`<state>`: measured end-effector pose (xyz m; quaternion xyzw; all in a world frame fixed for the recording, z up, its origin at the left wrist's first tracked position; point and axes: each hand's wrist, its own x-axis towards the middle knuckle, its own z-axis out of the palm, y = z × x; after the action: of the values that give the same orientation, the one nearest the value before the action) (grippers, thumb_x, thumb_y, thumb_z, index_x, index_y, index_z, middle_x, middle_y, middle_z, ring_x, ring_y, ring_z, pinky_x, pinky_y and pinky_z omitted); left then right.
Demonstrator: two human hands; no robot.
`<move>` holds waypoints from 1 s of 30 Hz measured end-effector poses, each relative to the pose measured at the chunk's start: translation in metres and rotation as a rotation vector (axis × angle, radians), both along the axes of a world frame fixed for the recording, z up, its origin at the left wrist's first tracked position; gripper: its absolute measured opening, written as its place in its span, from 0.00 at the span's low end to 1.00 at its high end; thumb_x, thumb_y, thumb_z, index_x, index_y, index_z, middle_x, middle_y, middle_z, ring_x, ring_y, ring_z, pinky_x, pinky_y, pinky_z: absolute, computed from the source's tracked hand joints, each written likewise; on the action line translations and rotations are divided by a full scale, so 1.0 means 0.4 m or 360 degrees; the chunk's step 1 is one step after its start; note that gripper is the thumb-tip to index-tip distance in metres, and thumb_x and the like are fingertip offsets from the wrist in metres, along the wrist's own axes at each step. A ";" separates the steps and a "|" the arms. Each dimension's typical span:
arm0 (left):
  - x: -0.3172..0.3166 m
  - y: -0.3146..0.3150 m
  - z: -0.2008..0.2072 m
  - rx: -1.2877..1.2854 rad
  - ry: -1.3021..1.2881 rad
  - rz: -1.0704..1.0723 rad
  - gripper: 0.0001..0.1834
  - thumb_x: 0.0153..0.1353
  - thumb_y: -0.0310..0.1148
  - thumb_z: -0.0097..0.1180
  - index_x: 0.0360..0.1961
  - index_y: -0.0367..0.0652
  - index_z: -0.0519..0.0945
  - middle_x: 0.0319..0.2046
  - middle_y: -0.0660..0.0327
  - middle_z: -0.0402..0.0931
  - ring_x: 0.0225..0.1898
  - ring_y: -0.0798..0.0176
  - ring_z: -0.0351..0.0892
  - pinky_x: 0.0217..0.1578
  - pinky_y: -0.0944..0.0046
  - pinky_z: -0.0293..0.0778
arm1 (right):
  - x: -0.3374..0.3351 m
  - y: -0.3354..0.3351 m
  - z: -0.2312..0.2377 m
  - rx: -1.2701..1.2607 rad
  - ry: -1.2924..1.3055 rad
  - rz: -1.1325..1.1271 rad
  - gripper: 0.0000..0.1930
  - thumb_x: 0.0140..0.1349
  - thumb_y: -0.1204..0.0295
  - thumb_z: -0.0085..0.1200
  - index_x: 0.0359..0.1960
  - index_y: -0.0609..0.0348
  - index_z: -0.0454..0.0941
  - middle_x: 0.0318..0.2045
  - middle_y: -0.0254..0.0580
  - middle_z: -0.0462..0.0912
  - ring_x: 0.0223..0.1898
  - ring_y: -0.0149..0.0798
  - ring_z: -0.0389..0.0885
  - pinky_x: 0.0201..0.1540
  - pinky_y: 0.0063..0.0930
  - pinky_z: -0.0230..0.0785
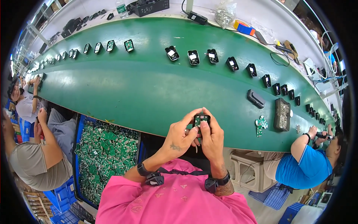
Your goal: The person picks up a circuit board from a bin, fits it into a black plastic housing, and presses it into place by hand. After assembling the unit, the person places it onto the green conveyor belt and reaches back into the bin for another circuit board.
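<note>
Near the front edge of the green workbench (149, 82), both my hands grip a small black plastic housing with a green circuit board (201, 118) in it. My left hand (180, 133) wraps round its left side, with the thumb at the board's lower edge. My right hand (212, 138) closes on the right side, and its thumb presses on the face of the board. A short pale wire or strip hangs below the housing between my hands. What lies under the housing is hidden by my fingers.
Black housings (193, 57) stand in a row along the bench. At right are loose green boards (261, 125), a dark tray of small metal parts (282, 115) and a black case (256, 98). A blue crate (78, 143) of boards stands left. Co-workers sit on both sides.
</note>
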<state>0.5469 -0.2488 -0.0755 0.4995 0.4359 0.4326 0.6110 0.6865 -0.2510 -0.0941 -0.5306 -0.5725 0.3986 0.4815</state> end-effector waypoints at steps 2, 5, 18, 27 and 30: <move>0.000 0.001 -0.006 0.0072 0.0034 0.0053 0.27 0.66 0.18 0.44 0.67 0.37 0.66 0.44 0.55 0.77 0.29 0.73 0.79 0.27 0.71 0.78 | -0.012 0.005 -0.012 0.0034 0.0042 -0.0004 0.20 0.72 0.69 0.48 0.61 0.67 0.73 0.31 0.41 0.82 0.29 0.27 0.76 0.34 0.26 0.72; -0.010 0.013 -0.020 0.0222 0.0186 0.0148 0.27 0.65 0.19 0.45 0.66 0.38 0.67 0.43 0.57 0.78 0.31 0.72 0.79 0.29 0.70 0.79 | -0.035 0.015 -0.038 -0.0091 0.0323 -0.0046 0.19 0.71 0.72 0.49 0.61 0.66 0.74 0.34 0.33 0.82 0.31 0.24 0.75 0.34 0.22 0.72; -0.359 0.704 -0.191 0.0208 0.0409 0.0803 0.24 0.62 0.20 0.44 0.61 0.35 0.67 0.37 0.48 0.80 0.24 0.57 0.84 0.26 0.61 0.83 | -0.120 0.133 -0.196 0.0409 -0.0609 -0.0031 0.12 0.65 0.73 0.58 0.46 0.67 0.81 0.24 0.41 0.80 0.23 0.30 0.78 0.26 0.27 0.70; -0.302 0.670 -0.166 0.1008 0.1659 0.0573 0.52 0.52 0.43 0.69 0.70 0.28 0.55 0.68 0.38 0.60 0.71 0.42 0.58 0.69 0.55 0.58 | 0.231 0.036 -0.200 0.0213 -0.0637 -0.0886 0.06 0.62 0.74 0.59 0.35 0.66 0.82 0.29 0.49 0.84 0.29 0.42 0.82 0.34 0.34 0.73; -0.232 0.670 -0.169 0.0993 0.1725 0.0403 0.55 0.50 0.45 0.70 0.71 0.29 0.53 0.70 0.38 0.55 0.72 0.43 0.55 0.69 0.55 0.56 | 0.463 0.017 -0.227 0.0046 -0.1025 -0.1407 0.12 0.59 0.71 0.61 0.41 0.66 0.81 0.33 0.50 0.83 0.34 0.49 0.81 0.40 0.39 0.73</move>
<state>0.4542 0.0194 -0.1432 0.7465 0.5923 0.2940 0.0736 0.8717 -0.2441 -0.1848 -0.8093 -0.4187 -0.0323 0.4107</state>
